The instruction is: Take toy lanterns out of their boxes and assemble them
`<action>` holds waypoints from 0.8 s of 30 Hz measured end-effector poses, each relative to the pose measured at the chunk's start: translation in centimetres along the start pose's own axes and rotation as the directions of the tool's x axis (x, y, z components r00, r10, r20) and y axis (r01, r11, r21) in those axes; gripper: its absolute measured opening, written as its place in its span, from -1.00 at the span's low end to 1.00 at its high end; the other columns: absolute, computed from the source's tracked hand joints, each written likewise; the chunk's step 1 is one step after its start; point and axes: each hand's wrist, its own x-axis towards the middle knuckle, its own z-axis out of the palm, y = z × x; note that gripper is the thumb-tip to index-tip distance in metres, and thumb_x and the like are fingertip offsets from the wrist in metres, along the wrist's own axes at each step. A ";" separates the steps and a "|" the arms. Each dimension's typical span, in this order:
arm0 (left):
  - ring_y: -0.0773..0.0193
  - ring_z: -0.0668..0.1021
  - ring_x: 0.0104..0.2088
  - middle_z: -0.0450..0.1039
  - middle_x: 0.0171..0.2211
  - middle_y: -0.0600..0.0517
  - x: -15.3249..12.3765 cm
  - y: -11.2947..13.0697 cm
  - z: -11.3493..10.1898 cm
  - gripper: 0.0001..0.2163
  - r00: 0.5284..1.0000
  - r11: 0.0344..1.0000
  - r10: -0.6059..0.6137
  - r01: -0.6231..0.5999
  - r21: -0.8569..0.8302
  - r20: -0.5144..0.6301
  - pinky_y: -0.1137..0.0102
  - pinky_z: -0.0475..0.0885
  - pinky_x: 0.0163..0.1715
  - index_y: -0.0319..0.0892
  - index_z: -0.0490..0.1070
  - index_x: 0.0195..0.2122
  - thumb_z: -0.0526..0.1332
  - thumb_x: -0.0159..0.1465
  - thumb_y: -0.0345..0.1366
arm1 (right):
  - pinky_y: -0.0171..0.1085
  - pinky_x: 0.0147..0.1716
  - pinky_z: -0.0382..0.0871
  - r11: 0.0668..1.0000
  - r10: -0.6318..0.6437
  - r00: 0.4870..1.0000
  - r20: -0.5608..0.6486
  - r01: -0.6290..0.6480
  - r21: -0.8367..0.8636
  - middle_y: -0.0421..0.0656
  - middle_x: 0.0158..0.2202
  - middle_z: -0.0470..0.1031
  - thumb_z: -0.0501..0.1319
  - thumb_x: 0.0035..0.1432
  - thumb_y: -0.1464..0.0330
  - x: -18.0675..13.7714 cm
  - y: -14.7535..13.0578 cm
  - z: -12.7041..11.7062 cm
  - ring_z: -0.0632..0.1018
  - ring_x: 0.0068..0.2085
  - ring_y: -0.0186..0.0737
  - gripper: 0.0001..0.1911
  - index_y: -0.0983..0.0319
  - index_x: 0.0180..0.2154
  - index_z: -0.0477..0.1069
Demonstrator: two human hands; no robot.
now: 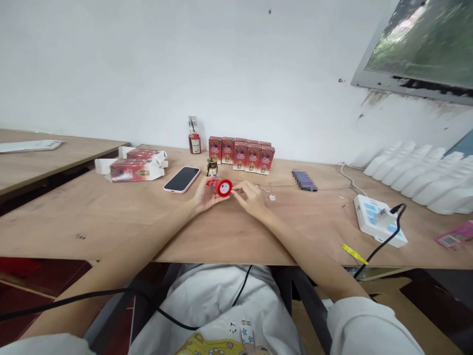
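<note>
A person's two bare hands meet over a brown table, on the near side of a cluster of upright red boxes (247, 157), the landmark here. The left hand (204, 196) is curled around a small red item (224, 188), its round white end turned toward the viewer. The right hand (252, 198) is half closed, thumb and forefinger at the item's rim; whether they grip it, I cannot tell. Left of the boxes are a small lantern (212, 165), a bottle (194, 140), a phone (182, 179) and opened cartons (130, 169); well to their right, a power strip (369, 228).
</note>
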 end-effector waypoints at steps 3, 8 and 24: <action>0.22 0.57 -0.43 0.49 -0.39 -0.08 0.0 -0.3 0.2 -0.74 1.000 0.999 -0.016 0.016 0.030 0.004 0.29 0.56 -0.40 -0.23 0.36 -0.21 -0.02 0.28 -0.20 | -0.22 -0.13 0.38 0.996 -0.051 0.999 -0.009 0.050 -0.067 -0.07 -0.23 0.48 0.08 0.25 0.29 0.1 -1.1 0.4 0.49 -0.16 -0.18 -0.81 0.19 -0.25 0.44; 0.23 0.57 -0.46 0.49 -0.42 -0.07 -0.1 -0.7 0.6 -0.72 0.998 0.997 -0.058 0.058 0.057 0.005 0.31 0.56 -0.42 -0.25 0.37 -0.23 -0.03 0.32 -0.18 | -0.20 -0.08 0.38 0.991 -0.060 0.998 -0.022 0.057 -0.120 -0.02 -0.15 0.46 0.09 0.23 0.32 -0.1 -0.8 0.7 0.48 -0.10 -0.15 -0.81 0.23 -0.20 0.43; 0.29 0.57 -0.44 0.51 -0.39 -0.08 0.3 -1.5 0.7 -0.71 0.999 0.998 -0.051 0.051 -0.038 -0.010 0.43 0.55 -0.40 -0.24 0.39 -0.17 0.01 0.32 -0.15 | -0.07 -0.05 0.42 0.986 -0.034 0.999 -0.028 0.029 -0.162 0.02 -0.12 0.49 0.02 0.24 0.39 -0.6 0.6 2.8 0.51 -0.09 -0.10 -0.76 0.22 -0.20 0.45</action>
